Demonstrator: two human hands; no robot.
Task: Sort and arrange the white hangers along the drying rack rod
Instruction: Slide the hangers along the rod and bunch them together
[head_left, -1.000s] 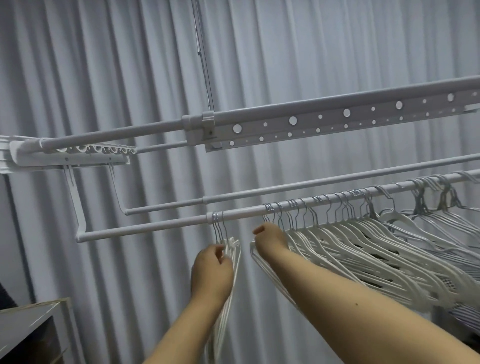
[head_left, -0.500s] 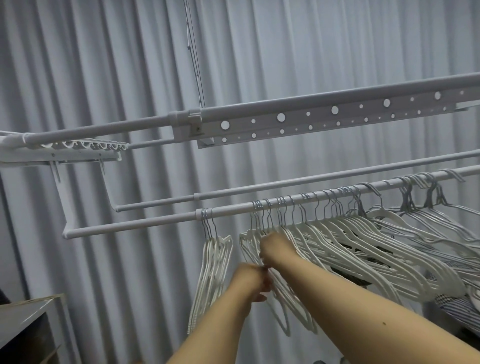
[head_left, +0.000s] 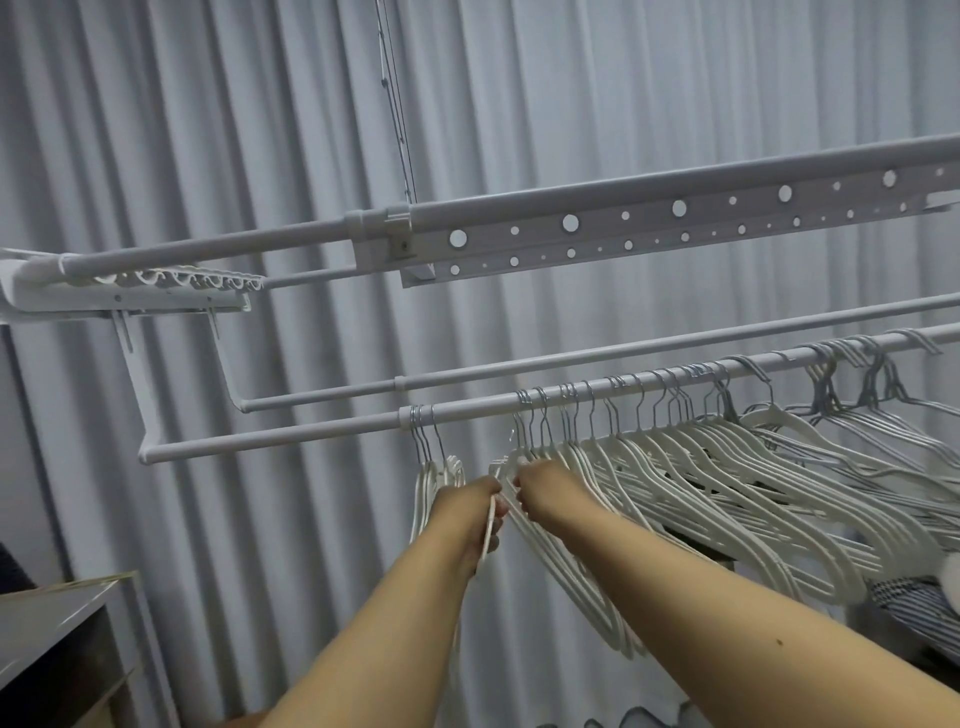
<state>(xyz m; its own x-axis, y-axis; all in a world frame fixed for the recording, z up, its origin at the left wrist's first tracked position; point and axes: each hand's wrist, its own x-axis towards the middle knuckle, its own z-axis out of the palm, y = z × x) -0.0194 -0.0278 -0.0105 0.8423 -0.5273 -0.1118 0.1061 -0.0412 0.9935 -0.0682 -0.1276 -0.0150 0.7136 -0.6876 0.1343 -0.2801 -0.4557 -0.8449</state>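
Head view. Both hands meet just below the near rod of the drying rack. Left hand is closed around the shoulder of a white hanger at the left end of the main bunch; right hand is closed on the neighbouring hangers, with its knuckles nearly touching the left hand. Main bunch of white hangers hangs by metal hooks from the near rod and stretches from the hands toward the rod's right end, packed closely and fanned at a slant. Small separate group of white hangers hangs from the same rod just left of the hands, apart from the main bunch. Far rod runs parallel behind and slightly above the near rod and carries nothing. Perforated rail lies higher still. Pleated grey curtain fills the background behind the rack. Corner of a surface shows well below the rod's left end.
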